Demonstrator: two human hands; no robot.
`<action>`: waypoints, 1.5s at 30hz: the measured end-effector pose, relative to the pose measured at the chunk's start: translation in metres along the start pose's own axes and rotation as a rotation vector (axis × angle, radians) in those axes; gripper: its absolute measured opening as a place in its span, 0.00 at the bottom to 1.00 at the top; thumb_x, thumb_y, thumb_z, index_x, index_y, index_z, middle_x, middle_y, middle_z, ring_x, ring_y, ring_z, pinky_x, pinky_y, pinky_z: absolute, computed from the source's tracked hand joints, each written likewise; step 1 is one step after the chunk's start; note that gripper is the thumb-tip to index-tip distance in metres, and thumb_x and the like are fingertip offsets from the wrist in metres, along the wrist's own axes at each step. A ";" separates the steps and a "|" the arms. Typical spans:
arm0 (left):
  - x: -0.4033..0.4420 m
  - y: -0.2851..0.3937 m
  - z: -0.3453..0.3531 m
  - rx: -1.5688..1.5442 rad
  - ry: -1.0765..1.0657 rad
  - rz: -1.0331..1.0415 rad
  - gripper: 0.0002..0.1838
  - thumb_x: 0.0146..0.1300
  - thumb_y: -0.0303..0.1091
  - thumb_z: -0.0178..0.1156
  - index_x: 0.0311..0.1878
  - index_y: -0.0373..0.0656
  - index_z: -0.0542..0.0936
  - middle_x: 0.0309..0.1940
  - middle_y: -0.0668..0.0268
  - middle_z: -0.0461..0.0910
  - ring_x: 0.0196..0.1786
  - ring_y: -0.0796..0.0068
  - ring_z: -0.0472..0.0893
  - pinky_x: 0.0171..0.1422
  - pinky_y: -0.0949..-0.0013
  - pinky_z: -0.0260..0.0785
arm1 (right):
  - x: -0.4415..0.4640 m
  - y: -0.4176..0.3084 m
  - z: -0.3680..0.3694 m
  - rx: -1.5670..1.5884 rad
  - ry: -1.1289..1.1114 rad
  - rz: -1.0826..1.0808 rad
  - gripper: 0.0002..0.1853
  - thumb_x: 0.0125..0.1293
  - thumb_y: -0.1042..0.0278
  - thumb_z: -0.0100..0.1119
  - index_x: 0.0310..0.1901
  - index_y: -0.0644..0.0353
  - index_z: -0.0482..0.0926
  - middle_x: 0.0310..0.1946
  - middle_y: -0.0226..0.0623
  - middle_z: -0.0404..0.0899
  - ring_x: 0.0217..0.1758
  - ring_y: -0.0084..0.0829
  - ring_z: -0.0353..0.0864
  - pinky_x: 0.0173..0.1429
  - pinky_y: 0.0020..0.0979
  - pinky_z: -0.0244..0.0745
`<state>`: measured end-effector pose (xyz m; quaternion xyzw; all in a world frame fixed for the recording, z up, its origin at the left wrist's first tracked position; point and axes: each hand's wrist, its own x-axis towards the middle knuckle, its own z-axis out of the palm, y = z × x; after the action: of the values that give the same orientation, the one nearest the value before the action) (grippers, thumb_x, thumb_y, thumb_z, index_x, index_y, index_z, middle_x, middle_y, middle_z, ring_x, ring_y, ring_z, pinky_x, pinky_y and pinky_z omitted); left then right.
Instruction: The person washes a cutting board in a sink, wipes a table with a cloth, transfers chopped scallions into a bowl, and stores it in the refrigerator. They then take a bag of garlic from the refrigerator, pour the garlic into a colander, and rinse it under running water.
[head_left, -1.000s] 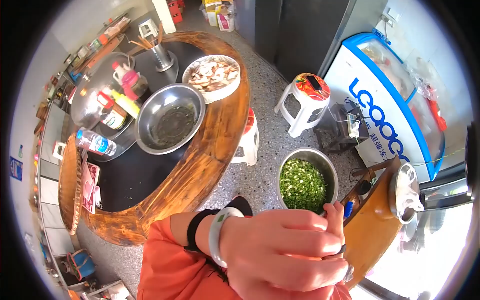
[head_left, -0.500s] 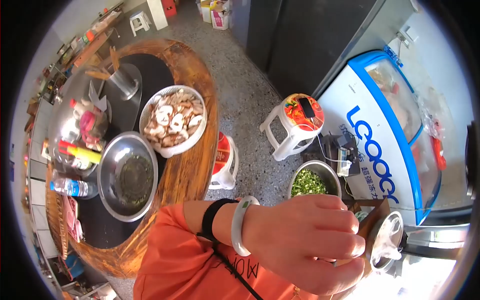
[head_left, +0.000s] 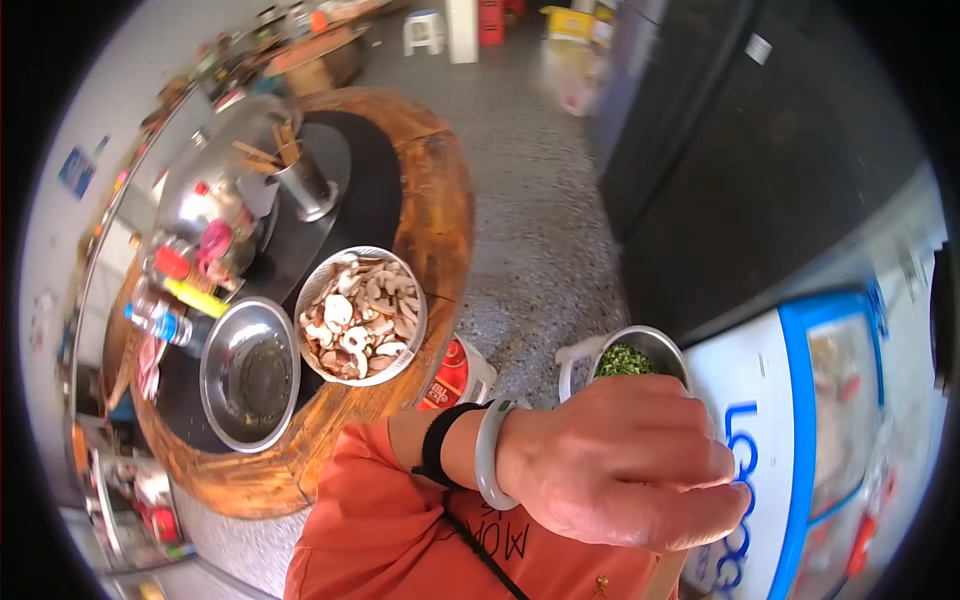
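- The left hand is curling its fingers, back upward; I cannot tell whether it is gripping anything. The right hand is not showing.
- The steel pot is showing just beyond the left knuckles, with a white stool near its left side.
- An uneven hold or a knock against the stool could be risking a tilt and spill.
- Finely chopped greens are lying inside, looking moist and loose; the rim is gleaming.

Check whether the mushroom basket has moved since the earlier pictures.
No. Judged against the wooden table, the mushroom basket still sits at its edge, beside the steel basin; the camera's view has shifted.
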<state>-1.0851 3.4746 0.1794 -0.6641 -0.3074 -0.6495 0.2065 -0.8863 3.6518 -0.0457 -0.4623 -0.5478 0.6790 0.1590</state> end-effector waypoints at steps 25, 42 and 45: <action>-0.030 -0.415 -0.218 0.349 0.317 -0.847 0.13 0.67 0.38 0.46 0.36 0.38 0.74 0.36 0.62 0.78 0.42 0.70 0.75 0.47 0.67 0.66 | 0.416 -0.236 0.274 -0.171 -0.447 -0.090 0.11 0.51 0.72 0.49 0.36 0.66 0.74 0.25 0.35 0.76 0.22 0.24 0.75 0.19 0.26 0.72; -0.074 -0.716 -0.194 -0.353 -0.701 -1.494 0.12 0.66 0.35 0.47 0.28 0.40 0.71 0.37 0.62 0.77 0.46 0.74 0.74 0.51 0.73 0.63 | 0.446 -0.311 0.298 -0.531 -0.200 -0.280 0.16 0.54 0.62 0.54 0.40 0.64 0.75 0.34 0.45 0.77 0.39 0.35 0.76 0.44 0.35 0.70; -0.047 -0.725 -0.209 -0.502 -0.785 -1.311 0.12 0.66 0.35 0.47 0.28 0.40 0.71 0.36 0.62 0.77 0.45 0.75 0.73 0.51 0.73 0.62 | 0.410 -0.322 0.298 -1.210 0.346 -0.556 0.19 0.57 0.52 0.52 0.40 0.61 0.78 0.46 0.40 0.74 0.54 0.40 0.68 0.52 0.43 0.66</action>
<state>-1.7278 3.8541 0.0575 -0.5550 -0.5298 -0.4074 -0.4954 -1.4333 3.8829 0.0469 -0.4138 -0.8955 0.1038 0.1265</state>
